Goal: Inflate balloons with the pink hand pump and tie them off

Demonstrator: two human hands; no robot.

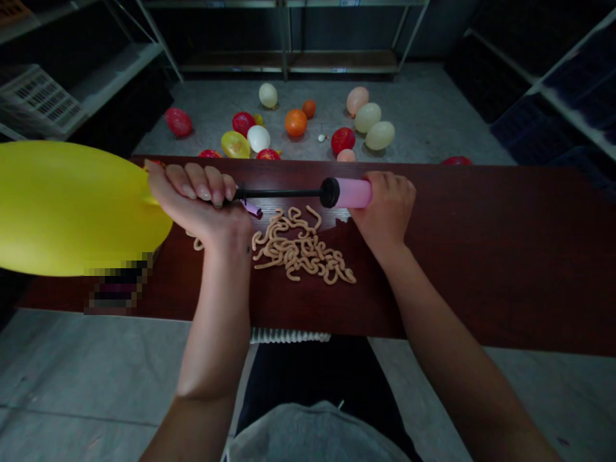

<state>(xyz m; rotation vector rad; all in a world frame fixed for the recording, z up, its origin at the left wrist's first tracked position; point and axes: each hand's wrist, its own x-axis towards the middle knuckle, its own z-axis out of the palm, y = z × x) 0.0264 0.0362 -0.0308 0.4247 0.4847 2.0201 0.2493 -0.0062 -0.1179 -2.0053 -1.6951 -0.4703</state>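
A large inflated yellow balloon (67,208) fills the left side, above the edge of a dark red table (481,256). My left hand (195,199) is closed around the balloon's neck and the nozzle end of a hand pump. The pump's thin black rod (279,192) runs to the right into a pink barrel (353,192). My right hand (387,205) is wrapped round that pink barrel. Below the pump, between my hands, a heap of beige uninflated balloons (301,247) lies on the table.
Several inflated balloons, red, orange, yellow and pale (296,122), lie on the grey floor beyond the table. Metal shelving (289,38) stands at the back and along both sides. A white crate (41,96) sits on the left shelf.
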